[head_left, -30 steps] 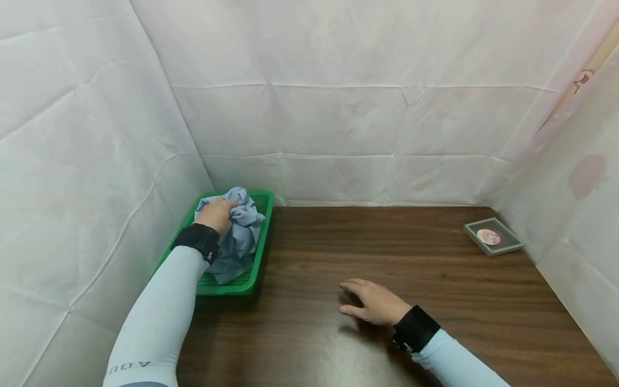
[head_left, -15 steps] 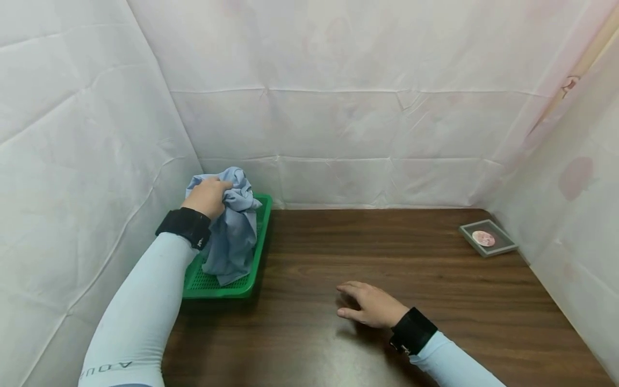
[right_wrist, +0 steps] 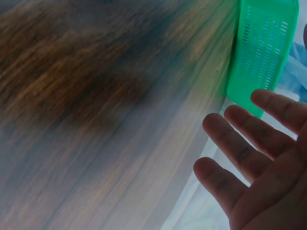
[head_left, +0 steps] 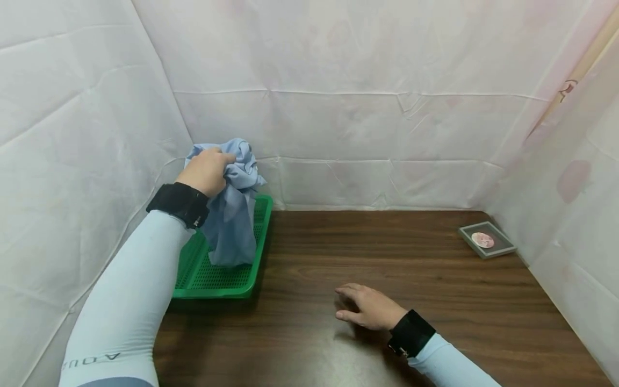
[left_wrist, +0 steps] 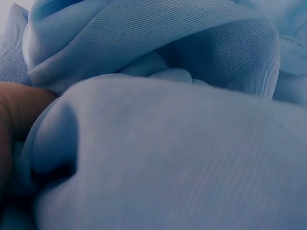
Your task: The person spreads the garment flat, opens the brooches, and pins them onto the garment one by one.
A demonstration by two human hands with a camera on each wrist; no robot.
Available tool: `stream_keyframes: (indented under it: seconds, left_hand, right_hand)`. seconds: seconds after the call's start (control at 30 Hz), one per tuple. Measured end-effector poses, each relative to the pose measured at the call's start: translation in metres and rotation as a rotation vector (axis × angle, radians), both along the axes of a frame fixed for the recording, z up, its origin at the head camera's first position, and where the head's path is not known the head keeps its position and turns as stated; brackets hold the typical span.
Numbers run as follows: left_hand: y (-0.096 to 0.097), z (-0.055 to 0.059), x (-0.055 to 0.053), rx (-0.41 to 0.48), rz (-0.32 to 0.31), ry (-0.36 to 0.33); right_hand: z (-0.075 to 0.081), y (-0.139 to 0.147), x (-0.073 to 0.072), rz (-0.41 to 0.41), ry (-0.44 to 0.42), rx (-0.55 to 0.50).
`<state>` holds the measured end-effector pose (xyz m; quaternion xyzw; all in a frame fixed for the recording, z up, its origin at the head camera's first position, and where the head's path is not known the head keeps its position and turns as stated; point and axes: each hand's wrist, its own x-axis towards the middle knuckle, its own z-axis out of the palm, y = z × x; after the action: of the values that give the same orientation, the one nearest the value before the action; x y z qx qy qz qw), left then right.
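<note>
My left hand (head_left: pixel 205 169) grips the upper part of a crumpled light blue cloth (head_left: pixel 234 215), which hangs in folds over the green basket (head_left: pixel 261 242). Its cloth folds (left_wrist: pixel 182 158) fill most of the left wrist view, with a bit of the left hand (left_wrist: pixel 21 108) at the left edge. Low over the middle of the table, my right hand (head_left: pixel 369 307) is held with its fingers extended and nothing in it. In the right wrist view the fingers (right_wrist: pixel 235 143) are spread, and the basket's slotted wall (right_wrist: pixel 261 52) shows beyond them.
On the brown wooden table (head_left: pixel 387 242), a small grey square frame (head_left: pixel 488 239) with a pink round patch lies at the far right. White sheeting (head_left: pixel 338 129) closes off the back and both sides. The basket stands in the back left corner.
My left hand has lifted the blue cloth up out of the basket, so more of the basket's slotted floor shows. My right hand has stayed nearly still.
</note>
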<state>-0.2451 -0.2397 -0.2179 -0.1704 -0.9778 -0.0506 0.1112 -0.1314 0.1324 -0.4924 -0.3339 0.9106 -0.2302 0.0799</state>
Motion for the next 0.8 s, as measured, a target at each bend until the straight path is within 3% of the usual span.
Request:
stream_keyframes:
  seconds: [0.3, 0.57, 0.8]
  left_hand:
    - [0.023, 0.044, 0.002, 0.003, -0.045, 0.062]
    - [0.042, 0.067, 0.006, 0.03, -0.12, 0.129]
    - [0.072, 0.091, 0.004, 0.067, -0.209, 0.162]
  right_hand:
    - [-0.002, 0.002, -0.002, 0.004, -0.001, 0.003]
    - [-0.002, 0.002, -0.003, 0.0, 0.008, -0.007]
    - [-0.001, 0.001, -0.004, -0.005, 0.003, -0.002]
